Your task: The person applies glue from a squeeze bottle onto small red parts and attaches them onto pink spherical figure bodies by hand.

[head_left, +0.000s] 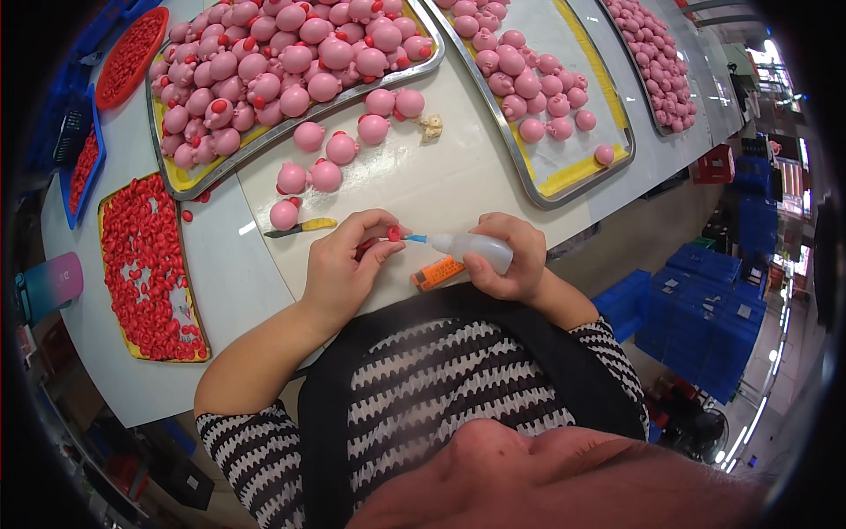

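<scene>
Your left hand (pixel 339 269) pinched a small red piece (pixel 393 233) in a closed grip, just above the counter (pixel 441 181) edge. Your right hand (pixel 511 256) was wrapped tight around a white squeeze bottle (pixel 471 247), its blue nozzle touching the red piece. An orange cutter (pixel 438 272) lay under the bottle. Loose pink pig toys (pixel 326 172) sat beyond the red piece, beside a full metal tray (pixel 300 123).

A long white worktable (pixel 423 189) stands beside stacked blue crates (pixel 705 317) on a lamp-lit factory floor.
</scene>
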